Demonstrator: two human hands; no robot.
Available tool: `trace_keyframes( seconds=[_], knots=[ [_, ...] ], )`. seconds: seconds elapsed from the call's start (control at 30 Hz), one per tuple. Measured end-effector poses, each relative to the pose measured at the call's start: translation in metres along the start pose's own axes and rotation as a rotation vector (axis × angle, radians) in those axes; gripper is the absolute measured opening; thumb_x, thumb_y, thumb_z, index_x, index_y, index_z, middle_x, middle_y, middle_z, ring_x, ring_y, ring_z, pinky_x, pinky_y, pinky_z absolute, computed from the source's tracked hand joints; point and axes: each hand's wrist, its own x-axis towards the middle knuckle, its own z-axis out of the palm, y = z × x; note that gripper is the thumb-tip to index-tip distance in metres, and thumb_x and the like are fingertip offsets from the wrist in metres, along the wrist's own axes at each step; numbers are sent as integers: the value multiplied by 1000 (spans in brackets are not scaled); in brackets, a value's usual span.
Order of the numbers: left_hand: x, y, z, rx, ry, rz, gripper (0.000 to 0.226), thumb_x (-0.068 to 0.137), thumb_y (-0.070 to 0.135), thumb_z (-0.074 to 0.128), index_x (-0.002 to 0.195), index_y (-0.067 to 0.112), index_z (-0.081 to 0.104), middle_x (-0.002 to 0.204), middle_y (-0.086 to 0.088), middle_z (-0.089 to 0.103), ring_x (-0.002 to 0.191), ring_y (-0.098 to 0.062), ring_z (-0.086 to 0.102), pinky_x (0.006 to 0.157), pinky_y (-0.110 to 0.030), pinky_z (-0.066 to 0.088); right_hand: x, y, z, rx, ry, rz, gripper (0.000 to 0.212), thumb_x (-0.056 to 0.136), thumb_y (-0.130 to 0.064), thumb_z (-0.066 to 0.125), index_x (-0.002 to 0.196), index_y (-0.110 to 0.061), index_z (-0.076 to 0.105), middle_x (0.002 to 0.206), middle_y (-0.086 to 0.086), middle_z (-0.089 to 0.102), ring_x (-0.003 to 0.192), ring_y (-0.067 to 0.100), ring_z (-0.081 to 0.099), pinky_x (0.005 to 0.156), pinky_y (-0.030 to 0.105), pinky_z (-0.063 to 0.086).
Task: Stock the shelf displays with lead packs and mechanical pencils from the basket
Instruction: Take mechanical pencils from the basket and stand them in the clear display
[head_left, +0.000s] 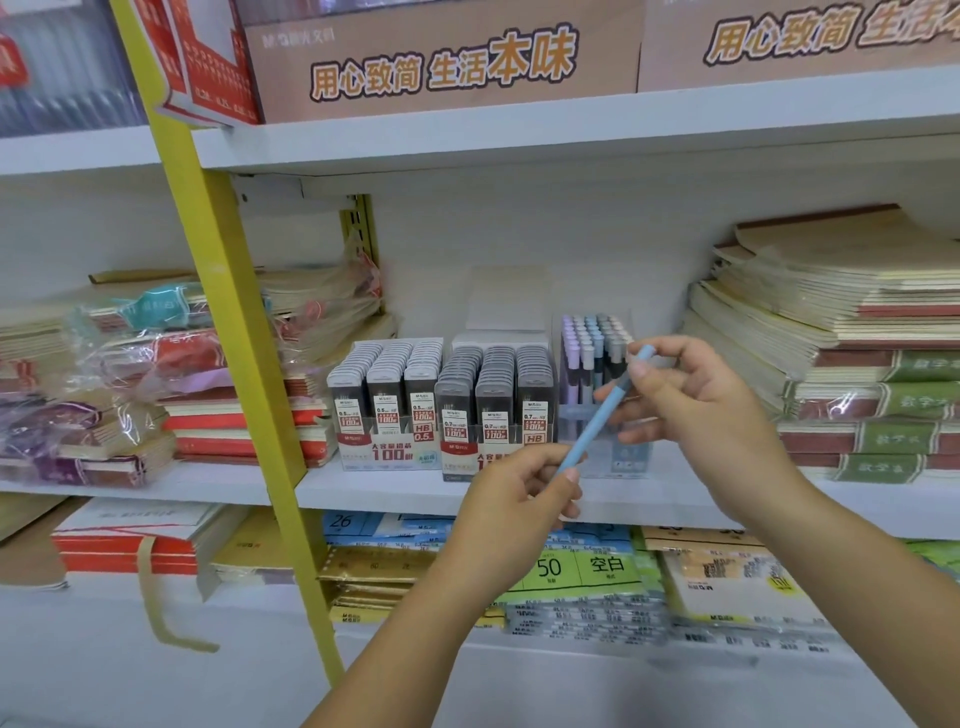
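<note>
left hand (511, 496) grip — pinching blue pencil (602, 413) low | right hand (693, 397) grip — pinching its top

box (441, 62): 用心致简 生活本味 | lead display (387, 452): HB 0.5, 100 | green pack (576, 569): 50 空白

Bright, even shop light, slightly soft
Glare glints on plastic-wrapped notebooks (104, 374); shadow sits under the upper shelf (571, 130); lower packs (587, 618) smear with blur; shelf lines bow toward the edges
</note>
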Motion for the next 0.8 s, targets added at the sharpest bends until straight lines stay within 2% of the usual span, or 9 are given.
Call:
trace_keyframes(
  seconds=[0.07,0.13,0.23,0.33,0.4,0.47,0.5,0.63,0.8],
  knots=[
    [5,-2,2,225,93,135,17,97,25,63,104,40,67,90,21,66,87,4,60,81,-18,51,2,-6,-6,-24,37,-70,8,97,-16,54,102,-22,56,85,5,76,71,20,73,56,25,58],
    [12,-2,-1,559,298,367,25,95,28,65,120,29,67,105,20,61,101,1,50,90,-15,40,7,-15,-15,-117,140,-227,11,98,-18,53,102,-28,55,90,2,74,81,15,73,60,25,59],
    [28,1,-8,864,445,617,34,90,25,68,123,20,66,123,1,62,119,-18,51,101,-31,38,15,-24,-24,-281,188,-411,13,98,-17,54,102,-30,53,93,0,69,91,12,70,66,28,60],
    [42,-1,-11,1048,320,573,41,93,32,65,133,23,61,147,-7,52,143,-29,38,120,-49,25,23,-17,-24,-538,129,-445,15,95,-17,58,107,-25,53,97,0,66,91,12,68,74,37,60],
    [46,-5,-13,1126,240,514,43,97,38,56,138,27,56,156,-6,42,150,-27,26,123,-54,15,25,-9,-22,-673,90,-441,15,94,-20,60,108,-25,56,96,-4,68,90,9,67,79,29,57],
    [47,-9,-15,1170,211,505,43,97,41,54,138,30,56,158,-5,39,151,-27,25,123,-55,14,26,-1,-20,-768,55,-449,15,93,-21,62,108,-24,59,91,-13,65,87,4,64,75,11,50],
    [47,-11,-17,1180,212,514,43,96,40,55,137,30,57,157,-5,40,150,-27,27,123,-55,15,26,2,-19,-790,32,-441,16,92,-20,63,107,-24,59,89,-15,64,86,3,63,73,8,48],
    [49,-14,-18,1177,230,543,42,93,38,60,135,30,59,155,-5,43,144,-28,36,122,-52,17,26,9,-17,-779,-59,-372,15,92,-21,64,104,-27,57,89,-17,64,86,0,63,76,10,49],
    [49,-15,-19,1169,243,552,41,92,36,63,133,30,61,153,-5,46,140,-29,41,121,-52,19,33,8,-14,-764,-63,-335,18,91,-25,65,100,-30,50,83,-15,66,78,-6,61,64,4,41]
  ],
)
